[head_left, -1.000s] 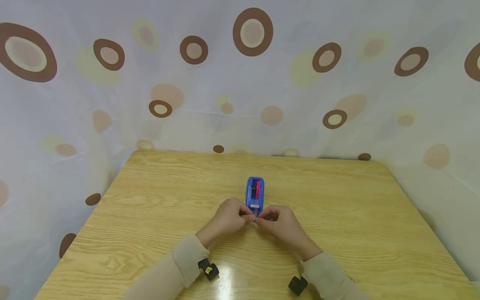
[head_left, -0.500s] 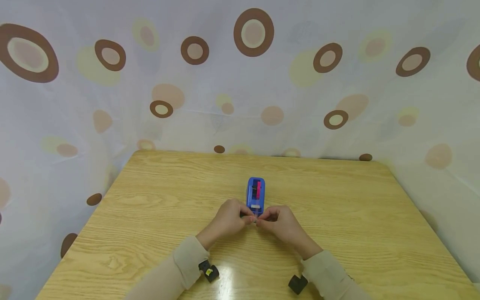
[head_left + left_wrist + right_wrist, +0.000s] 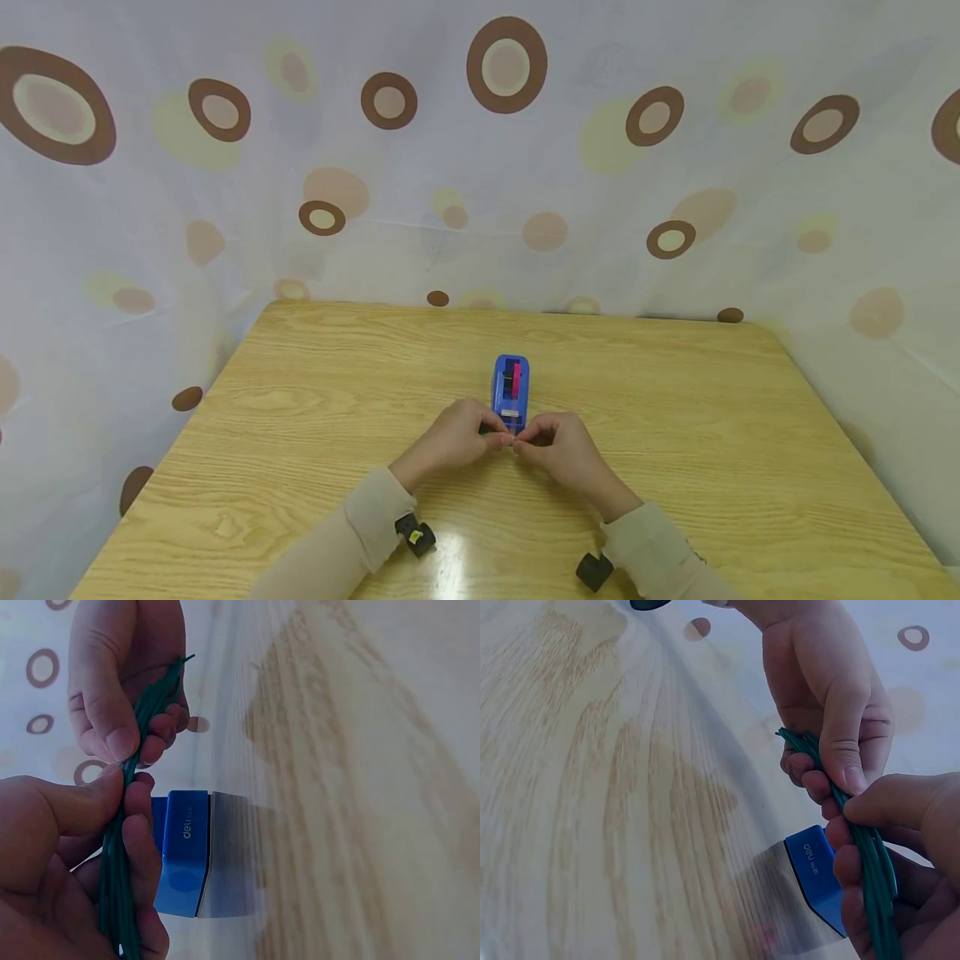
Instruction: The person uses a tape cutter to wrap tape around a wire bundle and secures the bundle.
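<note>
In the head view, my left hand [image 3: 456, 432] and right hand [image 3: 564, 450] meet fingertip to fingertip at the near end of a blue tape dispenser [image 3: 510, 402]. Between them runs a bundle of thin green strands [image 3: 116, 870], seen best in the wrist views. The left hand pinches it with thumb and forefinger, other fingers curled along it. My right hand pinches the same bundle right beside the left thumb. A faint clear strip of tape [image 3: 513, 425] stretches from the dispenser toward the fingertips; its end is hidden by them.
The dispenser stands on a wood-grain table [image 3: 337, 392] and holds a pink and black core. A patterned cloth [image 3: 420, 167] hangs behind the table and along its sides. Black wrist cameras sit below both cuffs, close over the tabletop.
The left thumb tip has shifted slightly right over the meeting point, covering the bit of green seen there earlier. Arms and dispenser keep nearly the same places.
</note>
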A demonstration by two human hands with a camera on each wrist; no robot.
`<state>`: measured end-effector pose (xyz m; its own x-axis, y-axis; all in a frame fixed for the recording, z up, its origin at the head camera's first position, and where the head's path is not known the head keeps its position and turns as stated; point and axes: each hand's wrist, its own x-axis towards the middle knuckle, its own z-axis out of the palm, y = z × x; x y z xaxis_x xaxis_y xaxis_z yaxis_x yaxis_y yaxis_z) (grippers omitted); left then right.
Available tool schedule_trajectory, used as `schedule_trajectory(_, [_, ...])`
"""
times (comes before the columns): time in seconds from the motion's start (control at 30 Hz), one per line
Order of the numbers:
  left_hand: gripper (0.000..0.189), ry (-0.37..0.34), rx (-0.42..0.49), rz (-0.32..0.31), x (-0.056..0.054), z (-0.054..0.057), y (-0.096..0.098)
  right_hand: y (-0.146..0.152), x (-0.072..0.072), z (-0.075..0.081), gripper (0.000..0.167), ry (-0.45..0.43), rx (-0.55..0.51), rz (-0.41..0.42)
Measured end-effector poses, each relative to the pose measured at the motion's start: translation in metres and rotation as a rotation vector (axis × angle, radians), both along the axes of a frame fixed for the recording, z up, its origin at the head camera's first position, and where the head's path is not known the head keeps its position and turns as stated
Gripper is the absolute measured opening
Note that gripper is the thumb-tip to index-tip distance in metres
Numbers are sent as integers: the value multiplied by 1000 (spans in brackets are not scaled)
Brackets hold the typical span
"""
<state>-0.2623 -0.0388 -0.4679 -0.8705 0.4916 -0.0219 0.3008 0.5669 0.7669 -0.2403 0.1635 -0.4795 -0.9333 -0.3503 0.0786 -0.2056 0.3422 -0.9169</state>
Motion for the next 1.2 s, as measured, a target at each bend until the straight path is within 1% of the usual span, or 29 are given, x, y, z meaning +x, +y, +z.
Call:
schedule_trajectory(0.1, [13, -16, -4, -24, -2, 0, -1, 0, 0, -1, 6, 48, 28, -8])
schedule_trajectory(0.23, [18, -34, -16, -53, -4, 0, -2, -2, 2, 1, 10, 111, 87, -28])
schedule_trajectory(0.4, [24, -71, -24, -94, -6, 0, -4, -3, 4, 3, 11, 147, 145, -35])
schedule_trajectory(0.47, [24, -75, -31, -102, -7, 0, -4, -3, 5, 3, 10, 166, 159, -32])
schedule_trajectory(0.57, [24, -72, -36, -93, -7, -1, -4, -4, 5, 2, 10, 219, 181, -26])
schedule_trajectory(0.63, [23, -67, -39, -77, -7, -1, -4, -4, 6, 2, 10, 249, 185, -22])
schedule_trajectory(0.73, [21, -42, -38, -47, -5, -2, -3, -4, 5, 1, 10, 266, 177, -20])
schedule_trajectory(0.83, [18, 16, -41, -20, -3, -2, -1, -4, 5, 1, 10, 244, 158, -28])
schedule_trajectory(0.97, [15, 91, -50, 8, -1, -1, 1, -2, 2, 2, 9, 181, 132, -43])
schedule_trajectory(1.03, [14, 114, -55, 19, 1, 0, 2, -1, 1, 2, 7, 140, 109, -44])
schedule_trajectory(1.2, [12, 143, -69, 51, 4, 1, 5, 3, -3, 3, 4, 52, 64, -17])
